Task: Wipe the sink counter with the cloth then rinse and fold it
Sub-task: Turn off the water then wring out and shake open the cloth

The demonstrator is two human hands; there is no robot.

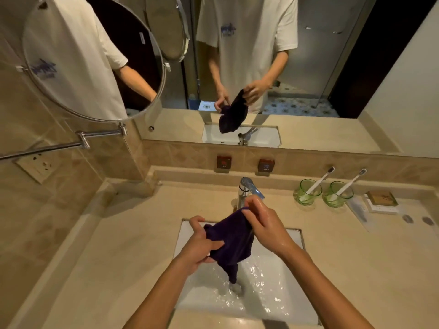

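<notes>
A wet dark purple cloth (231, 243) hangs over the white sink basin (190, 295), its lower tip dripping into the water there. My left hand (200, 245) grips the cloth's left edge, thumb on top. My right hand (261, 222) pinches the upper corner just in front of the chrome faucet (247, 186). Both hands look wet. The beige sink counter (118, 245) surrounds the basin.
Two green glasses (307, 192) (338, 194) with toothbrushes stand at the back right, beside a small box (382, 198) and a tube. Hot and cold labels (223, 161) sit on the backsplash. A round swing-arm mirror (95, 58) hangs at left above a wall socket.
</notes>
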